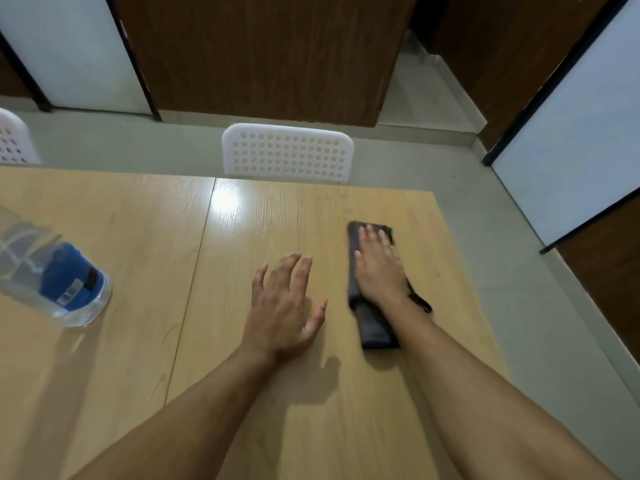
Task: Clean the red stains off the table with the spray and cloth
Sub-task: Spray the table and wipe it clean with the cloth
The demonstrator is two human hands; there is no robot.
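Observation:
A folded dark grey cloth [372, 327] lies on the light wooden table [138, 237], right of centre. My right hand [379, 268] presses flat on top of the cloth, fingers spread and pointing away from me. My left hand [282, 306] rests palm down on the bare wood just left of the cloth, fingers apart, holding nothing. A clear spray bottle with a blue label [65, 282] stands at the left of the table, its top cut off by the frame edge. I see no red stain on the visible wood.
A white perforated chair back [287, 152] stands at the table's far edge, and another white chair [14, 140] at the far left. The table's right edge runs close to the cloth, with grey floor beyond. Brown panels and white boards line the walls.

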